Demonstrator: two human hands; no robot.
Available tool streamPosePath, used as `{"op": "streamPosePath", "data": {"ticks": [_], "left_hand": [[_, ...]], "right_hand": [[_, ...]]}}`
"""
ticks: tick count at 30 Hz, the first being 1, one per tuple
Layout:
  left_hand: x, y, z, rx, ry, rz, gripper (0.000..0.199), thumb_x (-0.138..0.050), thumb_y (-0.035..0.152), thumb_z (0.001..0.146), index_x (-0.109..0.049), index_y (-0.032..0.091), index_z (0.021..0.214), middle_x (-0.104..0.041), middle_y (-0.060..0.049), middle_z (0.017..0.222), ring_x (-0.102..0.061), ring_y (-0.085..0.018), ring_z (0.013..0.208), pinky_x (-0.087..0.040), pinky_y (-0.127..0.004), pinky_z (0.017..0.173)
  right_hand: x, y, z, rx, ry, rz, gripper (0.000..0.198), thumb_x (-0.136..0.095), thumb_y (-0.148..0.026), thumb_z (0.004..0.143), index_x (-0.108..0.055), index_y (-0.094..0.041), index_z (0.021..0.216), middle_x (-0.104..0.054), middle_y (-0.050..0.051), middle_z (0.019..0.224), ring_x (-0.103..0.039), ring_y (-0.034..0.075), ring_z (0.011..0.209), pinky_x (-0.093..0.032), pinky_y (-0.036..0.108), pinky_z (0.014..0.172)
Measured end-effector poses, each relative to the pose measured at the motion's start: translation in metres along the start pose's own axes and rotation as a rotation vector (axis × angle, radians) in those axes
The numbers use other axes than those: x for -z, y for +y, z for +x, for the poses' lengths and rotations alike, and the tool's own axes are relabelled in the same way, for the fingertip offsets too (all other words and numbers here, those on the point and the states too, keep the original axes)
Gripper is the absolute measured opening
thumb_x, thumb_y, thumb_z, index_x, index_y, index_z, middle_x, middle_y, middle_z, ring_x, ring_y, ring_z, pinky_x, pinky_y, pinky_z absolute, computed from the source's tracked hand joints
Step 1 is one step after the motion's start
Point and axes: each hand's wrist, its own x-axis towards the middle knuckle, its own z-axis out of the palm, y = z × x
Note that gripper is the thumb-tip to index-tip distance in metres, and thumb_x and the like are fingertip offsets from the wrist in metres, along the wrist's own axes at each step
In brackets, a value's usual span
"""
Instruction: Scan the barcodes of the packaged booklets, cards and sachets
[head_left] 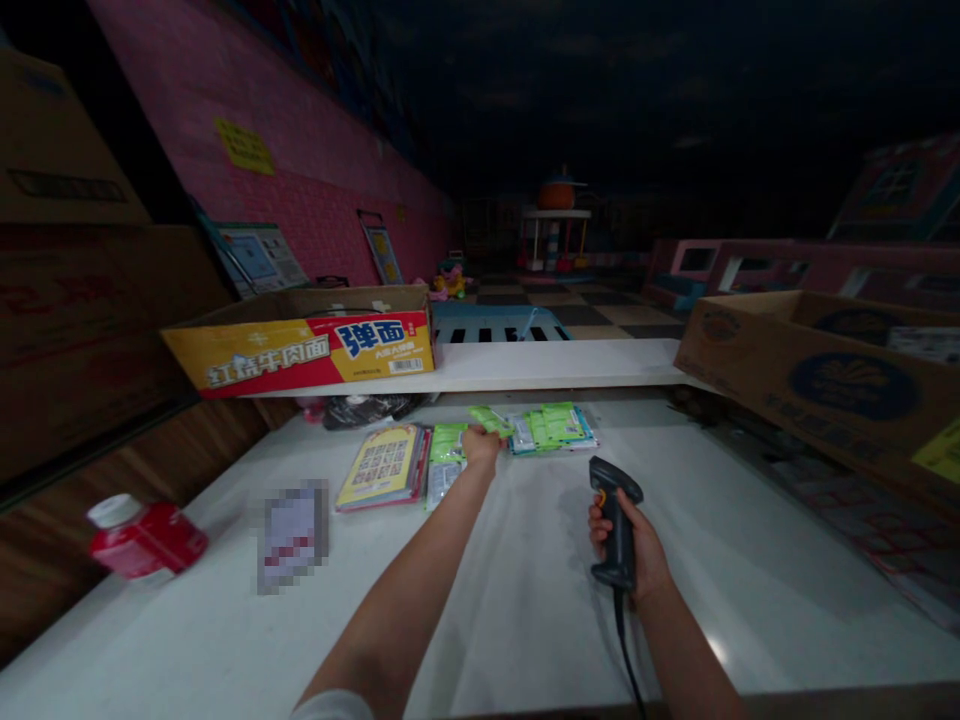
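The left hand (480, 447) is stretched out toward the far edge of the white bench (525, 600), its fingers closed on a small green packet (491, 420) that it holds just above the bench surface. The right hand (634, 545) stays nearer the person, closed around the grip of a dark barcode scanner (616, 520), whose head points toward the far edge and whose cable (626, 650) trails back to the near edge. Just beyond the left hand, close to the far edge, a spread of green packets (551, 428) lies flat; another green packet (448, 445) lies touching the hand's left side, with a yellow card sheet (382, 465) beside it. A dark plastic bag (367, 408) sits against the far edge under a white shelf (555, 365). On that shelf's left end stands an open red-and-yellow carton (300, 350). Toward the bench's left edge a red bottle with a white cap (142, 540) lies on its side, and between it and the card sheet lies a blurred paper (292, 535). Along the right edge a large brown cardboard box (825, 380) rests tilted.
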Motion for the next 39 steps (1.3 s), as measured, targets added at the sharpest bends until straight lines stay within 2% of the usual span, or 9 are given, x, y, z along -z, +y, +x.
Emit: {"op": "streamPosePath", "data": {"ticks": [3,5,7,9,13,19,25,32,39], "left_hand": [[0.021,-0.014,-0.031,0.028,-0.055,-0.114,0.015,-0.069,0.024,0.068,-0.065,0.014,0.078,-0.068,-0.003,0.072,-0.067,-0.017,0.067,-0.056,-0.033,0.068],[0.036,-0.028,-0.055,-0.009,-0.183,-0.258,0.028,-0.073,0.035,0.065,-0.067,0.013,0.08,-0.068,-0.003,0.074,-0.066,-0.017,0.067,-0.056,-0.033,0.07],[0.048,-0.04,-0.074,-0.086,-0.274,-0.252,0.035,-0.071,0.045,0.066,-0.067,0.013,0.08,-0.068,-0.003,0.075,-0.064,-0.016,0.068,-0.056,-0.032,0.069],[0.054,-0.049,-0.085,-0.151,-0.302,-0.195,0.037,-0.066,0.05,0.07,-0.067,0.014,0.077,-0.066,-0.002,0.073,-0.063,-0.016,0.068,-0.055,-0.03,0.068],[0.056,-0.053,-0.085,-0.175,-0.284,-0.195,0.035,-0.06,0.05,0.075,-0.064,0.015,0.077,-0.064,-0.002,0.072,-0.062,-0.016,0.068,-0.055,-0.031,0.07],[0.055,-0.059,-0.079,-0.188,-0.248,-0.212,0.032,-0.059,0.043,0.077,-0.066,0.014,0.088,-0.067,-0.005,0.083,-0.063,-0.017,0.073,-0.056,-0.033,0.072],[0.054,-0.058,-0.083,-0.182,-0.24,-0.222,0.032,-0.059,0.043,0.076,-0.065,0.015,0.09,-0.067,-0.005,0.084,-0.063,-0.018,0.073,-0.055,-0.033,0.069],[0.054,-0.052,-0.086,-0.223,-0.167,-0.129,0.025,-0.057,0.037,0.078,-0.054,0.017,0.063,-0.056,0.001,0.064,-0.057,-0.013,0.061,-0.053,-0.027,0.064],[0.055,-0.051,-0.087,-0.202,-0.234,-0.182,0.026,-0.058,0.041,0.078,-0.061,0.016,0.079,-0.062,-0.003,0.077,-0.059,-0.016,0.07,-0.055,-0.029,0.065]], "right_hand": [[0.002,0.0,0.0,-0.003,-0.019,-0.011,0.013,-0.064,-0.028,0.086,-0.062,-0.015,0.087,-0.06,0.002,0.067,-0.052,0.007,0.046,-0.05,0.018,0.043],[0.003,0.0,0.0,0.005,-0.021,-0.037,0.014,-0.065,-0.029,0.085,-0.062,-0.016,0.089,-0.06,0.001,0.067,-0.052,0.008,0.046,-0.05,0.019,0.043],[0.003,0.001,0.0,0.028,-0.012,-0.079,0.018,-0.067,-0.031,0.084,-0.062,-0.015,0.092,-0.06,0.001,0.068,-0.053,0.008,0.047,-0.051,0.019,0.043],[0.001,0.002,0.0,0.05,0.001,-0.128,0.021,-0.068,-0.033,0.083,-0.062,-0.014,0.092,-0.062,0.003,0.069,-0.055,0.008,0.048,-0.051,0.018,0.045],[-0.01,0.008,-0.006,0.101,0.076,-0.288,0.025,-0.066,-0.039,0.084,-0.061,-0.016,0.089,-0.062,0.002,0.065,-0.055,0.008,0.048,-0.049,0.017,0.043],[-0.033,0.028,-0.03,0.235,0.127,-0.749,0.045,-0.067,-0.059,0.075,-0.057,-0.021,0.097,-0.056,-0.005,0.052,-0.05,0.011,0.039,-0.043,0.022,0.036],[-0.045,0.051,-0.056,0.33,0.116,-1.121,0.041,-0.072,-0.054,0.07,-0.052,-0.021,0.083,-0.054,-0.007,0.047,-0.044,0.009,0.032,-0.036,0.02,0.031],[-0.05,0.056,-0.058,0.387,0.129,-1.215,0.037,-0.066,-0.055,0.073,-0.05,-0.021,0.078,-0.05,-0.008,0.044,-0.046,0.011,0.03,-0.039,0.022,0.031],[-0.045,0.052,-0.047,0.292,0.127,-1.105,0.038,-0.071,-0.053,0.071,-0.052,-0.021,0.079,-0.053,-0.006,0.045,-0.05,0.012,0.033,-0.041,0.022,0.032]]}}
